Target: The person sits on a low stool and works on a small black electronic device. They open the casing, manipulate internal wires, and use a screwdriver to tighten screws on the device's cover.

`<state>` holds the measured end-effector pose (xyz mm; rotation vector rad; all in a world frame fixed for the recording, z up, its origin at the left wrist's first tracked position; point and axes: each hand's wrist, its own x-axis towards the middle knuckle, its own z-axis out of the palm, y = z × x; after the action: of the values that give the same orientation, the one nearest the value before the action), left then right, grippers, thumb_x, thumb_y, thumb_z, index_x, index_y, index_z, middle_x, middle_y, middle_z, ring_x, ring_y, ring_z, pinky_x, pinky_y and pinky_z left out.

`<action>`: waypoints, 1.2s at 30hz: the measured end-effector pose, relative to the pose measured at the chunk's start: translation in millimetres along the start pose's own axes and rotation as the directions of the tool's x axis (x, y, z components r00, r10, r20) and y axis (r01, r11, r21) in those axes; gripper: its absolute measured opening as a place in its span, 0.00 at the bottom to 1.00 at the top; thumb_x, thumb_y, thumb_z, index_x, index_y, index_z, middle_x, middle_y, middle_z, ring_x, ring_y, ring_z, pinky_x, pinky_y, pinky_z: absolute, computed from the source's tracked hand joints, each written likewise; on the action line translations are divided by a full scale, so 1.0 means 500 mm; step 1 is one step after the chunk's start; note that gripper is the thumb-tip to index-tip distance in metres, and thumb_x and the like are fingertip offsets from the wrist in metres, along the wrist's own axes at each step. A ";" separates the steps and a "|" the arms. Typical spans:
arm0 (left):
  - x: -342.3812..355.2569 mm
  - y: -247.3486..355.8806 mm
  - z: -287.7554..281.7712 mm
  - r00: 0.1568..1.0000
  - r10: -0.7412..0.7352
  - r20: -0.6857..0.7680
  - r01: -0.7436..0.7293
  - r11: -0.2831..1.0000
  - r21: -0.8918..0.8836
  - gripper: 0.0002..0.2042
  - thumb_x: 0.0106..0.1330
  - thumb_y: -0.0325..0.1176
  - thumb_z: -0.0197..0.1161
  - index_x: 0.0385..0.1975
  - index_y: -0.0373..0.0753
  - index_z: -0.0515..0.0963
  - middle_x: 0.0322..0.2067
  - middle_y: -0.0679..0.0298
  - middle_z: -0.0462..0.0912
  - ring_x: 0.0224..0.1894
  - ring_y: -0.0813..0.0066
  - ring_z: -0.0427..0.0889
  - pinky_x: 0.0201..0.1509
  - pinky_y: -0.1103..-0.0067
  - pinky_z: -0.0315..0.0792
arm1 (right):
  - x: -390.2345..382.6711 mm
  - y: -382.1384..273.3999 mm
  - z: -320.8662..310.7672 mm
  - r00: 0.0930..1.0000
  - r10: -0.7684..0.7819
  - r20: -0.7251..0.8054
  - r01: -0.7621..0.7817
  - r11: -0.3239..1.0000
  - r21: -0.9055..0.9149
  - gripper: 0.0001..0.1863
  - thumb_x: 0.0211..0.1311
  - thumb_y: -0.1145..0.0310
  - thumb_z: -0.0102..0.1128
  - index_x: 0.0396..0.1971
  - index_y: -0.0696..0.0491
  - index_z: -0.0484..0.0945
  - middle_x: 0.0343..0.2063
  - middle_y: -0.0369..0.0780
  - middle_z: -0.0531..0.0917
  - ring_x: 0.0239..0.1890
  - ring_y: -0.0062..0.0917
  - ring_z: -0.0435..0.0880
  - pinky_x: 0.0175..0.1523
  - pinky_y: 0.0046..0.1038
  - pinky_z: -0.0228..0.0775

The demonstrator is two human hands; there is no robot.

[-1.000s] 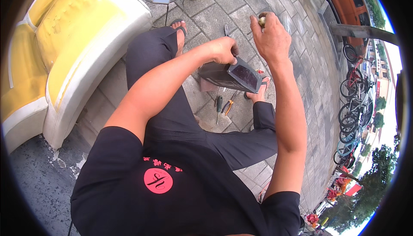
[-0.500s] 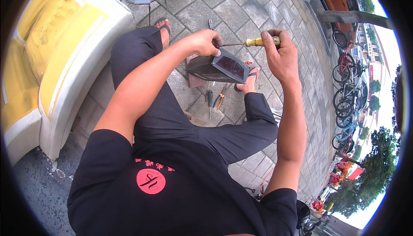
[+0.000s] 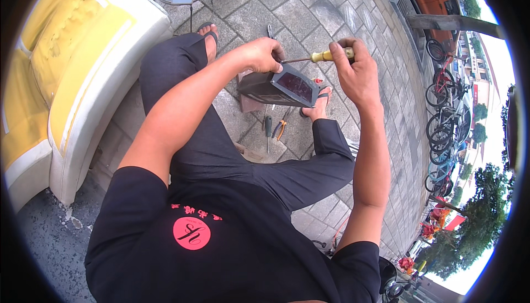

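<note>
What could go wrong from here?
1. Slip: the yellow-handled screwdriver in the right hand has its tip right by the fingers of the left hand; a skid might jab them.
2. Drop: the dark box is close to the right foot in an open flip-flop; if the left grip loosens, it could tip onto it.

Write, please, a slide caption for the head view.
Right hand holding a yellow-handled metal screwdriver, its tip near the left hand at a corner of a black box-shaped device.
</note>
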<state>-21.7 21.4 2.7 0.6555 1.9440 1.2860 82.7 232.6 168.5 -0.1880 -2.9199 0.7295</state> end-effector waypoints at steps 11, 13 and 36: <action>-0.001 0.003 0.000 0.999 -0.038 -0.023 0.037 0.999 -0.036 0.21 0.64 0.31 0.82 0.55 0.33 0.89 0.50 0.52 0.94 0.53 0.61 0.93 0.62 0.69 0.83 | 0.004 -0.004 -0.002 1.000 -0.014 -0.005 0.014 1.000 -0.018 0.22 0.80 0.49 0.67 0.52 0.55 0.85 0.30 0.46 0.92 0.34 0.36 0.93 0.42 0.37 0.81; -0.001 0.001 -0.002 1.000 -0.020 -0.003 0.020 1.000 -0.015 0.20 0.66 0.31 0.80 0.56 0.32 0.88 0.52 0.52 0.93 0.55 0.61 0.91 0.62 0.68 0.83 | 0.006 -0.004 -0.001 1.000 -0.016 -0.006 0.016 1.000 -0.018 0.22 0.80 0.49 0.67 0.52 0.55 0.85 0.30 0.45 0.92 0.33 0.36 0.93 0.42 0.37 0.81; 0.006 -0.007 0.003 0.999 -0.035 -0.021 0.033 0.997 -0.068 0.20 0.63 0.30 0.83 0.53 0.33 0.89 0.48 0.54 0.94 0.51 0.62 0.93 0.60 0.69 0.84 | 0.013 -0.053 0.000 0.926 -0.367 0.088 0.377 0.903 -0.206 0.18 0.75 0.53 0.70 0.52 0.52 0.87 0.38 0.44 0.92 0.39 0.46 0.92 0.44 0.42 0.83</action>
<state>-22.5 22.9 -1.8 0.5749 1.9125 1.3366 74.0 210.1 181.6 0.3660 -2.9417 0.3539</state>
